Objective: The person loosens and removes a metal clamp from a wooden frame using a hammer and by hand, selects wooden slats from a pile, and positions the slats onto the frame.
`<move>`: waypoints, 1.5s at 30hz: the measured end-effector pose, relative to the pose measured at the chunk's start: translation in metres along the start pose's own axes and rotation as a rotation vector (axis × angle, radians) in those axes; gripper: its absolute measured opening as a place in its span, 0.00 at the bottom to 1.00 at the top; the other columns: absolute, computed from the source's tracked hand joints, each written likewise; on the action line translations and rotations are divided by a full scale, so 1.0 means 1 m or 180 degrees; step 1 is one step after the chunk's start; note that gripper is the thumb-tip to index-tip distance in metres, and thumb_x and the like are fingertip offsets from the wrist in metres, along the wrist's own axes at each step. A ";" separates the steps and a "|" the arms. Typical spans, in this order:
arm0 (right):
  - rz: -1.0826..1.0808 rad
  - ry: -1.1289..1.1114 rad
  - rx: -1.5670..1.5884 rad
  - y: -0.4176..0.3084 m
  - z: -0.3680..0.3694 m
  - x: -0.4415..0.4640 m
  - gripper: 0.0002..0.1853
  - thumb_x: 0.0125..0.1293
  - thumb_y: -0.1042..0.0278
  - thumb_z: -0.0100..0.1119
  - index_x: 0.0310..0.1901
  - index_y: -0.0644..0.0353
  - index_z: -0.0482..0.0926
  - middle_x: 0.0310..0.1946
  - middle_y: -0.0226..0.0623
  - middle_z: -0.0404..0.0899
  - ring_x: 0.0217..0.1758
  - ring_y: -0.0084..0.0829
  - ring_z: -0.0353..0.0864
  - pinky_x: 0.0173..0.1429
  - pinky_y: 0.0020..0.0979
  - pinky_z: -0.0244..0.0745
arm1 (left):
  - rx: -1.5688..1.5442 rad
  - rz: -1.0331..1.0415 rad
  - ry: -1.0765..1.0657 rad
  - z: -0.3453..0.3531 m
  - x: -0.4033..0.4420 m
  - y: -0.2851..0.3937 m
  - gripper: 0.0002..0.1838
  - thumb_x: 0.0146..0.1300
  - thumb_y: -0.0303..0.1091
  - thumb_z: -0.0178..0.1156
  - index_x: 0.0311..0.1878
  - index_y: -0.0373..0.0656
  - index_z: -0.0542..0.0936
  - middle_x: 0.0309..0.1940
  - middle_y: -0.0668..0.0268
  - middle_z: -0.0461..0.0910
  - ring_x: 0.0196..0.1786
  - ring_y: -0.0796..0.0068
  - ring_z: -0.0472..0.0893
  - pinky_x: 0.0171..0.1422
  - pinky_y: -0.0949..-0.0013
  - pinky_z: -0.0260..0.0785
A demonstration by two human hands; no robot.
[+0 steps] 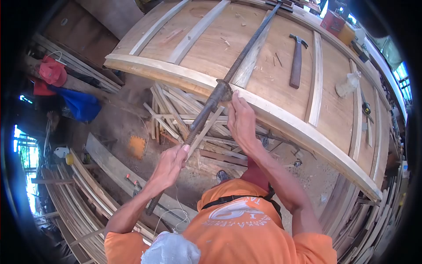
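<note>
A long metal bar clamp [210, 103] with a threaded rod lies across a wooden panel, its jaw against the panel's near frame rail [281, 110]. My left hand [169, 166] is closed around the lower part of the threaded rod. A thin wooden strip [206, 131] slants up from that hand beside the rod; whether the fingers also grip it I cannot tell. My right hand [241, 121] is beside the jaw, its fingers stretched up and touching the rail's edge. Part of its fingers' underside is hidden.
On the panel [277, 75] lie a claw hammer [297, 64], loose nails, a plastic container [348, 84] and a tape measure [366, 108]. Wood strips [176, 110] are piled under the panel. Long boards [79, 193] stand at the left. A red cap [52, 70] hangs at the upper left.
</note>
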State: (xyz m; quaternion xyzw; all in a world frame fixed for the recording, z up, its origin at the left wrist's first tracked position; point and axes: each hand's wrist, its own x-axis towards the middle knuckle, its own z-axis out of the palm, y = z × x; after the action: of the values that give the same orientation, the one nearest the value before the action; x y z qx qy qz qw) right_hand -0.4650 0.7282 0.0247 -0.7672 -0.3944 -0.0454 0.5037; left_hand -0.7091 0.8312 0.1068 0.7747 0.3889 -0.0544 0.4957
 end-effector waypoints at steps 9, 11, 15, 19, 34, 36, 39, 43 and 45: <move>0.0091 0.0303 0.0201 0.016 0.026 0.003 0.14 0.75 0.76 0.61 0.57 0.74 0.81 0.31 0.58 0.81 0.29 0.53 0.82 0.34 0.47 0.74 | -0.0069 -0.0047 -0.0105 -0.011 0.003 -0.001 0.30 0.83 0.59 0.47 0.31 0.43 0.70 0.21 0.73 0.65 0.26 0.80 0.65 0.31 0.66 0.61; 0.0028 0.0418 0.0277 0.023 0.033 0.000 0.13 0.75 0.76 0.62 0.57 0.71 0.83 0.29 0.56 0.81 0.25 0.48 0.81 0.33 0.44 0.73 | -0.0462 -0.0173 -0.0357 -0.010 0.001 -0.002 0.27 0.82 0.63 0.48 0.35 0.49 0.67 0.21 0.78 0.60 0.19 0.86 0.59 0.21 0.73 0.52; -0.0139 0.0354 0.0418 0.027 0.018 -0.006 0.12 0.77 0.75 0.60 0.55 0.72 0.83 0.28 0.56 0.82 0.26 0.50 0.83 0.32 0.44 0.75 | -0.0571 -0.0279 -0.0325 0.003 -0.005 0.003 0.27 0.83 0.62 0.48 0.34 0.49 0.66 0.20 0.79 0.59 0.19 0.86 0.58 0.21 0.74 0.52; 0.0059 -0.0326 0.0907 0.028 -0.004 -0.001 0.13 0.80 0.71 0.56 0.52 0.74 0.83 0.22 0.53 0.82 0.23 0.44 0.87 0.29 0.42 0.78 | -0.0598 -0.0305 -0.0346 0.010 -0.008 0.001 0.26 0.82 0.60 0.48 0.34 0.48 0.70 0.20 0.79 0.62 0.17 0.86 0.59 0.20 0.73 0.53; 0.3775 -0.0056 0.5148 0.037 0.045 -0.001 0.17 0.79 0.56 0.64 0.51 0.64 0.78 0.46 0.42 0.84 0.48 0.33 0.85 0.58 0.33 0.86 | -0.0718 -0.0331 -0.0394 0.004 -0.009 0.009 0.26 0.83 0.56 0.48 0.31 0.49 0.69 0.20 0.78 0.63 0.19 0.85 0.61 0.22 0.71 0.54; 0.3754 0.0064 0.5698 0.040 0.059 -0.004 0.16 0.77 0.52 0.64 0.47 0.58 0.80 0.42 0.36 0.85 0.46 0.32 0.86 0.55 0.31 0.88 | -0.0827 -0.0514 -0.0414 0.005 -0.008 0.010 0.25 0.83 0.56 0.48 0.31 0.49 0.69 0.20 0.78 0.64 0.19 0.85 0.61 0.22 0.71 0.54; 0.3213 0.0196 0.6475 0.042 0.080 -0.015 0.12 0.79 0.53 0.63 0.47 0.54 0.81 0.43 0.30 0.86 0.47 0.28 0.87 0.55 0.30 0.88 | -0.0865 -0.0605 -0.0400 0.007 -0.009 0.012 0.24 0.84 0.55 0.48 0.32 0.48 0.69 0.21 0.78 0.64 0.19 0.85 0.62 0.21 0.71 0.55; 0.2952 0.0086 0.6535 0.053 0.109 -0.019 0.08 0.80 0.56 0.62 0.48 0.50 0.82 0.44 0.26 0.88 0.47 0.25 0.88 0.54 0.30 0.88 | -0.0734 -0.0724 -0.0290 0.017 -0.010 0.011 0.25 0.84 0.54 0.48 0.34 0.45 0.72 0.22 0.74 0.67 0.22 0.81 0.66 0.26 0.69 0.62; 0.3169 0.0046 0.6718 0.066 0.114 -0.023 0.05 0.81 0.63 0.60 0.49 0.53 0.82 0.42 0.31 0.89 0.47 0.25 0.89 0.53 0.30 0.88 | -0.0410 -0.0052 -0.0095 0.029 -0.008 -0.002 0.23 0.84 0.55 0.48 0.35 0.47 0.69 0.22 0.77 0.65 0.21 0.86 0.62 0.23 0.72 0.56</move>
State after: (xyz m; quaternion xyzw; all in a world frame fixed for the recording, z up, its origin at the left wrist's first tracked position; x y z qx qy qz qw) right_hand -0.4754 0.7955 -0.0907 -0.0373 0.1111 0.5034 0.8561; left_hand -0.7075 0.8035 0.0945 0.7371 0.3904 -0.0448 0.5498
